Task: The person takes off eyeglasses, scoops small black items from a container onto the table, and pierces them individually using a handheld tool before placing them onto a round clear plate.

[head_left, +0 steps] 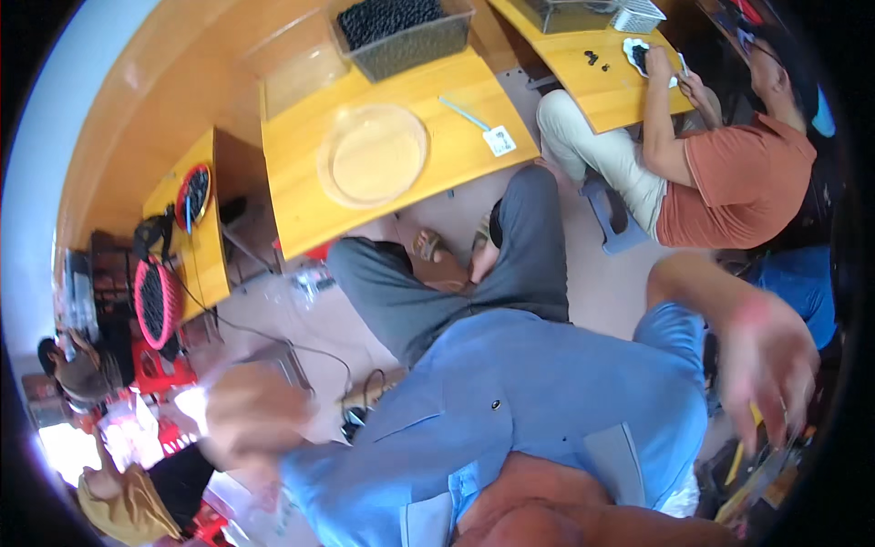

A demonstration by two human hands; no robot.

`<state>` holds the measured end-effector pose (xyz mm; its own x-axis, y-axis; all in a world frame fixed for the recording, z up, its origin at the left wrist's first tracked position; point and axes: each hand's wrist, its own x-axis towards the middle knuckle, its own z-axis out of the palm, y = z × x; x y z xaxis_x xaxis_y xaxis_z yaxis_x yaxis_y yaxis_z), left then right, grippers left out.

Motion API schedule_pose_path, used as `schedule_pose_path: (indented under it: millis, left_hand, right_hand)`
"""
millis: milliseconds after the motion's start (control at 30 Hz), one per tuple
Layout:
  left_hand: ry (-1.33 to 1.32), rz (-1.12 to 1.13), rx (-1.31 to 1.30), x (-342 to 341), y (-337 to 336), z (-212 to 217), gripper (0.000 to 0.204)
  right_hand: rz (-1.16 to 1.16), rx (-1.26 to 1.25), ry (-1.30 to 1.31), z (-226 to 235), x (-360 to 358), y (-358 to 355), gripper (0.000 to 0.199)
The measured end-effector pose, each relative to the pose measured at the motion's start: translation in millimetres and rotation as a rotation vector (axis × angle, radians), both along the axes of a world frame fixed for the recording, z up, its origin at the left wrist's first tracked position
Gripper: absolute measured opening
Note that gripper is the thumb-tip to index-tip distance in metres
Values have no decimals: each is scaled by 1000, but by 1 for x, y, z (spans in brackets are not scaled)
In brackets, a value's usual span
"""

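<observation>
My left hand (255, 412) is raised at the lower left and smeared by motion, so its fingers cannot be read. On the right, my right hand (770, 365) hangs with its fingers stretched downward and somewhat apart. Just below those fingers is a yellow strip-like thing (735, 463) among dim clutter; whether they touch it I cannot tell. In front of my knees stands a yellow table (296, 196) with a round clear shallow tray (374, 157). To its right lie a thin light-blue stick (463, 113) and a small white tag (499, 140) with dark marks.
A clear bin (410, 59) of small black pieces stands at the table's back. At the right table, a person in a rust shirt (738, 182) handles dark pieces over a white dish (635, 53). Pink baskets (157, 305) stand left. A black cable (264, 335) crosses the floor.
</observation>
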<state>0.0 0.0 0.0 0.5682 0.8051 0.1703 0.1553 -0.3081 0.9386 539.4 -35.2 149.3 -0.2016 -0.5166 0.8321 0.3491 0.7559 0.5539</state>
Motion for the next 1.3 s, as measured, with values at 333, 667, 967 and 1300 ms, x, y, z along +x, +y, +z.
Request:
schedule_pose_path:
  millis: [333, 667, 967, 1300]
  left_hand:
    - [1026, -623, -571, 47, -99, -341, 52]
    - [894, -703, -449, 70, -46, -339, 49]
    - [837, -671, -639, 110, -28, -367, 39]
    - [554, 375, -200, 80, 92, -302, 30]
  right_hand:
    - [-961, -1478, -416, -275, -21, -35, 22]
    - [-1071, -1392, -231, -303, -4, 12, 8]
    - [-1183, -1345, -140, -311, 10, -21, 8]
    - [-1190, -1469, -23, -336, 5, -30, 8]
